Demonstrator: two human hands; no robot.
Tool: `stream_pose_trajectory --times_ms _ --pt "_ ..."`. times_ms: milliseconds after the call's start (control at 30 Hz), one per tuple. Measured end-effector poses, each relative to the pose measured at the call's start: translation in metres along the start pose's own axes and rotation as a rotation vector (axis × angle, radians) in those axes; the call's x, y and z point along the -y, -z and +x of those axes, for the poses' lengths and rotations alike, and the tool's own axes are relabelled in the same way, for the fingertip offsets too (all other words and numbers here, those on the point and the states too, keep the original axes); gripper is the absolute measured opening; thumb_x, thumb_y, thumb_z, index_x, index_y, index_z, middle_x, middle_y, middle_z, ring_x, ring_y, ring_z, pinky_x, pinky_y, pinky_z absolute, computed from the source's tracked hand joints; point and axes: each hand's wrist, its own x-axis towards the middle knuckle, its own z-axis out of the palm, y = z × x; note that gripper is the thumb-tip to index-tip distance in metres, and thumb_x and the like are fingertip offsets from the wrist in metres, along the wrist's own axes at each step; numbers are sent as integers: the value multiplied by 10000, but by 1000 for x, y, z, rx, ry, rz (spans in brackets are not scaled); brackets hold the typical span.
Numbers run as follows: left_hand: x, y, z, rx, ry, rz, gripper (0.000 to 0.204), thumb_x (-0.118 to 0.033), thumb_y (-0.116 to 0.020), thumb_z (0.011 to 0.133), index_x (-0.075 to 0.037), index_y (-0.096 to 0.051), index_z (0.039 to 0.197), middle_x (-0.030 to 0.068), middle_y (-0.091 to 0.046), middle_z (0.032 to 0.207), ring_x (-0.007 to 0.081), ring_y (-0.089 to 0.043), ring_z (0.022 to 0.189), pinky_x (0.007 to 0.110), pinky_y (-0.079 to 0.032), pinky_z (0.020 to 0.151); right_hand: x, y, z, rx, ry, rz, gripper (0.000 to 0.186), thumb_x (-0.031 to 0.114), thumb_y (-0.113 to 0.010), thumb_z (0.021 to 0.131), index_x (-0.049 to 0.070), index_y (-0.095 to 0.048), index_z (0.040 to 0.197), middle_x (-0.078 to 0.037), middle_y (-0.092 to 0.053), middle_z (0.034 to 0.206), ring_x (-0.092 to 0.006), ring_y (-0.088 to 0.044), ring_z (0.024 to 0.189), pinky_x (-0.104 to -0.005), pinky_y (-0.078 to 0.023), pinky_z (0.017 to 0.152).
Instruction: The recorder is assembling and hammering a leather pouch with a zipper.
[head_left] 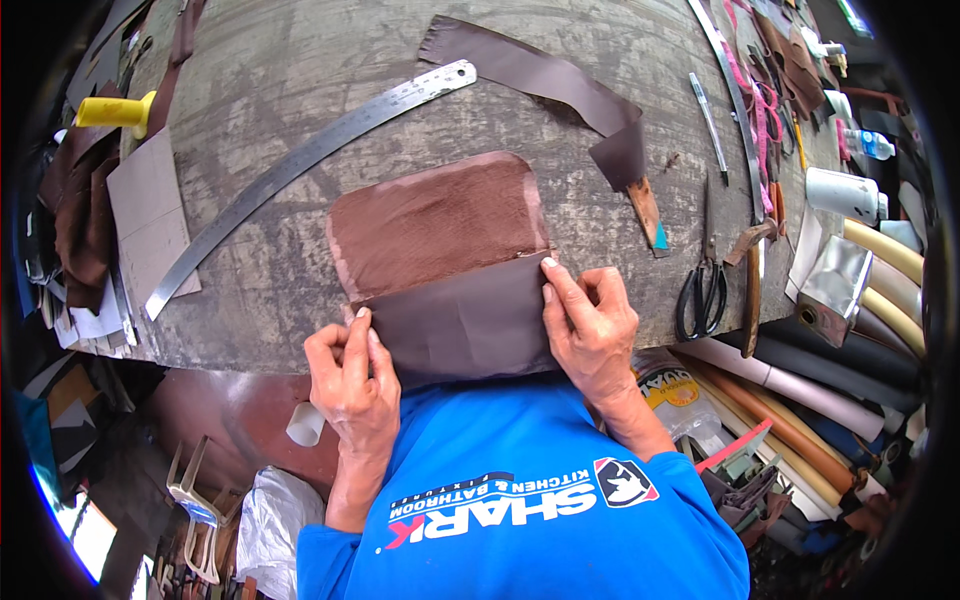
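A smooth dark brown sheet (460,322) lies across the lower part of a brown leather piece (435,220), whose fuzzy side faces up with a paler border and rounded far corners. My left hand (350,385) pinches the sheet's left corner where it meets the leather. At the opposite corner, my right hand (592,330) grips the sheet between thumb and fingers, the index fingertip on its upper edge. The sheet's near edge reaches my blue shirt at the table's front.
A steel ruler (310,152) lies left of the leather; beyond is a dark brown strip (550,85) with a wooden stick (647,215) under its end. Rightward are black-handled scissors (703,290), a hammer (752,280) and a pen (709,125). A yellow container (112,111) stands far left.
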Motion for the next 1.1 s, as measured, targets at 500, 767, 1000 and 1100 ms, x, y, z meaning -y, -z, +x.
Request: stream_pose_trajectory --times_ms 500,767,1000,1100 --pt "-19 -13 13 95 -352 31 440 -138 -735 840 -20 -646 1255 130 -572 1231 336 -522 1169 477 -408 1011 24 -19 5 -35 392 81 435 19 -722 779 -28 -652 1206 -155 -627 1129 -341 -614 1055 -433 -519 927" --pt "-18 -35 8 103 -454 79 433 -225 -680 904 -10 -645 1279 122 -573 1230 305 -507 1183 456 -389 1020 25 -30 3 55 423 2 460 132 -680 826 -7 -619 1260 -129 -591 1234 -294 -556 1175 -446 -434 1039" --pt "-18 -36 6 93 -463 119 431 -237 -681 905 -21 -644 1276 118 -572 1232 299 -507 1190 452 -393 1017 27 -32 2 41 428 -21 466 124 -675 808 1 -626 1254 -122 -589 1236 -284 -549 1180 -432 -432 1037" --pt "-15 -32 8 96 -463 93 427 -251 -676 914 -4 -643 1260 122 -575 1211 303 -517 1177 458 -400 1012 25 -30 1 48 419 -33 442 122 -691 825 -3 -631 1244 -128 -587 1240 -294 -552 1173 -438 -442 1025"
